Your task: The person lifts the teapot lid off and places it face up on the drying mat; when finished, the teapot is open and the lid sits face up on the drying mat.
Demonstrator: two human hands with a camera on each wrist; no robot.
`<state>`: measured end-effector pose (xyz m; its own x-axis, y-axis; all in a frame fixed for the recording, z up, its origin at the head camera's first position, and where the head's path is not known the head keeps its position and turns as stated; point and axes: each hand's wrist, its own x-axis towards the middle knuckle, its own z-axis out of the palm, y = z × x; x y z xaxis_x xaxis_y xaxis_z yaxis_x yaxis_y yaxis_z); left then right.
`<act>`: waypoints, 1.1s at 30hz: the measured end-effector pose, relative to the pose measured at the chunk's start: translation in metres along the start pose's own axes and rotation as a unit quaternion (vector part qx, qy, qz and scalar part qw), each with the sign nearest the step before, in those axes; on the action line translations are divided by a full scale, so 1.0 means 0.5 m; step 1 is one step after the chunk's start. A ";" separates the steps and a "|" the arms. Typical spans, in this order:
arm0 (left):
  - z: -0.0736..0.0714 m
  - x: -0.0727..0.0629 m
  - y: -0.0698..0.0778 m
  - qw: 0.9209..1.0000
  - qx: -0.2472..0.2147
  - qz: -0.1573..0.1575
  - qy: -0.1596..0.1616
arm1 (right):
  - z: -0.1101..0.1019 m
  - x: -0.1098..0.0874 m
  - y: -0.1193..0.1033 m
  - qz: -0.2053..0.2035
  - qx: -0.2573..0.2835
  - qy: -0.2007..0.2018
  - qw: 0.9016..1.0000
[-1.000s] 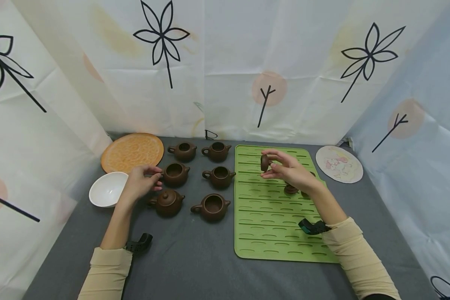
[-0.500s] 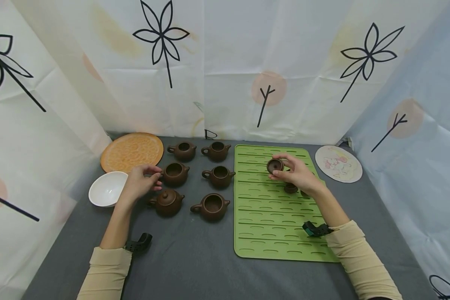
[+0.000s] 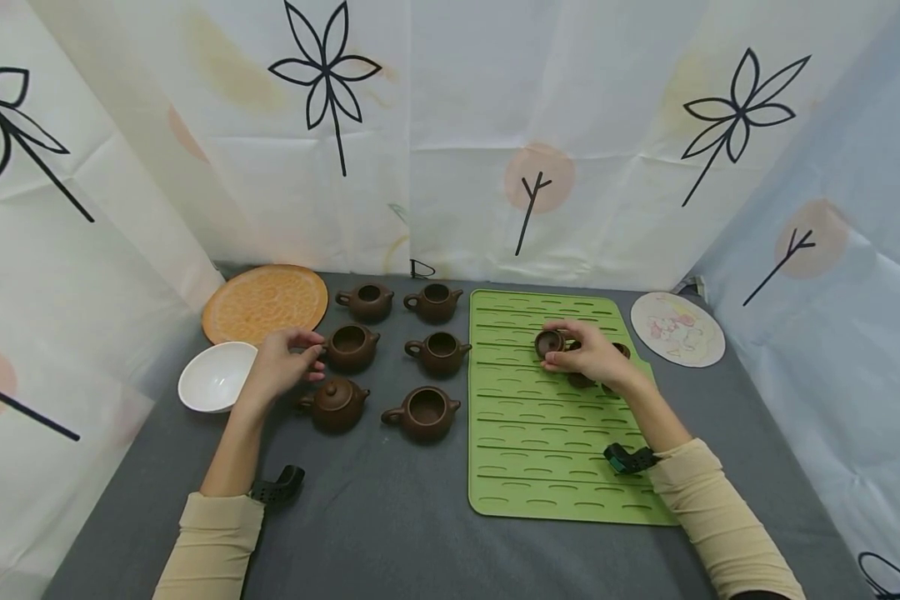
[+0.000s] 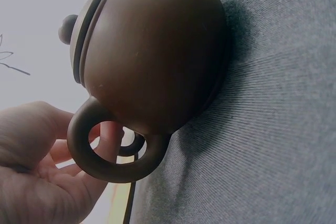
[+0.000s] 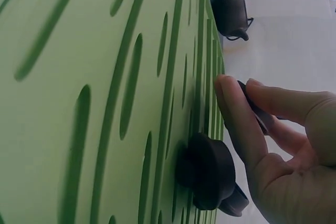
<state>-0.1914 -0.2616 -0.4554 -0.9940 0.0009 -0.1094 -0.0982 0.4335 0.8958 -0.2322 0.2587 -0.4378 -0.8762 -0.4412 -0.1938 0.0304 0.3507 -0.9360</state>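
My left hand (image 3: 288, 367) is at the handle side of a lidless brown teapot (image 3: 351, 348), finger and thumb pinching its handle. Just nearer stands a lidded teapot (image 3: 335, 406), whose body and handle (image 4: 121, 174) fill much of the left wrist view and partly hide my fingers. Over the green mat (image 3: 547, 467) my right hand (image 3: 588, 354) pinches a small brown teapot lid (image 3: 549, 343) by its rim, hollow underside toward the head camera. In the right wrist view this lid (image 5: 256, 109) shows edge-on between thumb and fingers. More lids (image 5: 210, 171) lie on the mat below that hand.
Further lidless teapots (image 3: 423, 415) stand between the left hand and the mat. A white bowl (image 3: 216, 377) and an orange round mat (image 3: 266, 304) are at the left. A pale round mat (image 3: 678, 329) lies at the back right, before the fabric backdrop (image 3: 457, 208).
My right hand has turned the lid from edge-on to underside showing, and moved it slightly right and nearer. The left hand stays put at the teapot handle.
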 end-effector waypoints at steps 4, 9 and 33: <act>0.001 0.001 -0.001 1.000 -0.003 0.002 0.000 | 0.001 0.004 0.006 0.007 -0.061 0.010 0.998; 0.002 0.001 -0.004 1.000 -0.006 0.003 -0.001 | 0.004 0.007 0.010 0.031 -0.090 0.009 0.995; 0.002 -0.001 -0.002 1.000 -0.012 0.001 -0.003 | -0.008 0.005 -0.001 0.052 -0.054 -0.014 0.997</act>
<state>-0.1908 -0.2610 -0.4566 -0.9938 0.0067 -0.1106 -0.0980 0.4127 0.9056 -0.2365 0.2608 -0.4368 -0.8577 -0.4195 -0.2973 0.0667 0.4827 -0.8733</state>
